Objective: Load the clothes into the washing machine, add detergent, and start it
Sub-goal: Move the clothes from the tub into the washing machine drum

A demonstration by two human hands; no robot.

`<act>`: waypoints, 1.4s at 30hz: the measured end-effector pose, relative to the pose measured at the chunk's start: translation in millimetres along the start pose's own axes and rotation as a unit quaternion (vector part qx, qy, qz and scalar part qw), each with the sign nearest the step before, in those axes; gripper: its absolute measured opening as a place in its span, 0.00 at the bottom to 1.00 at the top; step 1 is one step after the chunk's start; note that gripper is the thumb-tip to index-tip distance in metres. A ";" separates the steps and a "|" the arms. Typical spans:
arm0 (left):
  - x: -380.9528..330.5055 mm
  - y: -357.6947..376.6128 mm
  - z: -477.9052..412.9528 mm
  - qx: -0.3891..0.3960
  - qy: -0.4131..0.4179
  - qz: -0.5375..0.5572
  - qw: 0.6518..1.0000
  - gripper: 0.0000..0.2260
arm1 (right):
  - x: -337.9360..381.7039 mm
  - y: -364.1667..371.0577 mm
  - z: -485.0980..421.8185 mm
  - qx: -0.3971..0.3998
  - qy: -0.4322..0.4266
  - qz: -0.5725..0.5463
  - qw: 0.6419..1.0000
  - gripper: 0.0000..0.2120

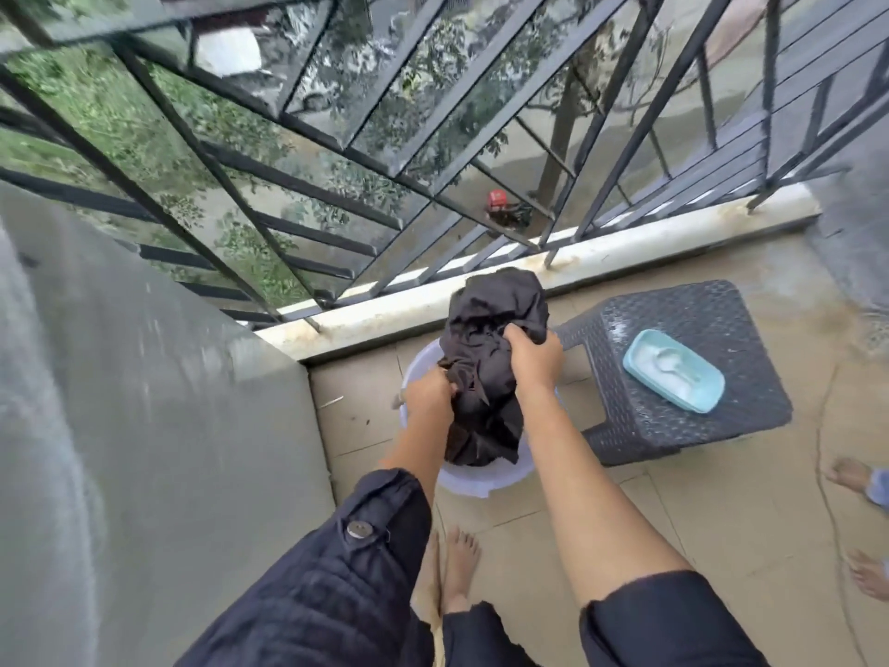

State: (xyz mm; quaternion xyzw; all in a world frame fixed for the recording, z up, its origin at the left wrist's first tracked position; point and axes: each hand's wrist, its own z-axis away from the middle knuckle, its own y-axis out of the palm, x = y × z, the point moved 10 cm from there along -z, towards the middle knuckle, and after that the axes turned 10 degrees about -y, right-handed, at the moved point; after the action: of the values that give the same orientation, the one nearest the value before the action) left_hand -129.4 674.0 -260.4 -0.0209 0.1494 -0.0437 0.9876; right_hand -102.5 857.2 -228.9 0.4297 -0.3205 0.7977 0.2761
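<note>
Black garment (490,339) gripped in both hands over white basin (481,481)
Left hand (430,394) curled into the garment's lower left side; right hand (536,361) fisted round its upper right side; cloth bunches up above the right hand, its lower end hanging down inside the basin's rim; basin on the floor by the balcony ledge; dark woven stool (673,426) just beside the basin's right; teal tub (707,402) of white powder with scoop near the stool top's right edge

Black garment (490,358), bunched, lifted over white basin (481,479)
</note>
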 end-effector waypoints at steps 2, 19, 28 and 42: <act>0.6 0.7 17.7 0.042 -0.037 -0.033 0.998 0.14 | 23.0 -7.7 12.8 0.009 0.000 -0.039 0.999 0.16; -48.9 -98.7 148.4 0.141 0.124 0.302 0.935 0.27 | 175.7 47.4 155.9 0.274 0.013 -0.383 0.882 0.12; -71.9 -222.5 194.0 0.035 0.216 0.223 0.950 0.17 | 188.2 120.4 237.3 0.343 0.033 -0.391 0.853 0.15; -66.3 -463.5 211.7 -0.020 0.253 0.377 0.891 0.21 | 185.7 279.2 414.6 0.433 0.042 -0.388 0.812 0.18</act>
State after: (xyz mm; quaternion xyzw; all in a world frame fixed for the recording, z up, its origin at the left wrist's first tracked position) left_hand -166.7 224.8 -13.7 0.0295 0.3919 0.3315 0.8577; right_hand -180.4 398.2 31.0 0.5599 0.2635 0.6975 0.3614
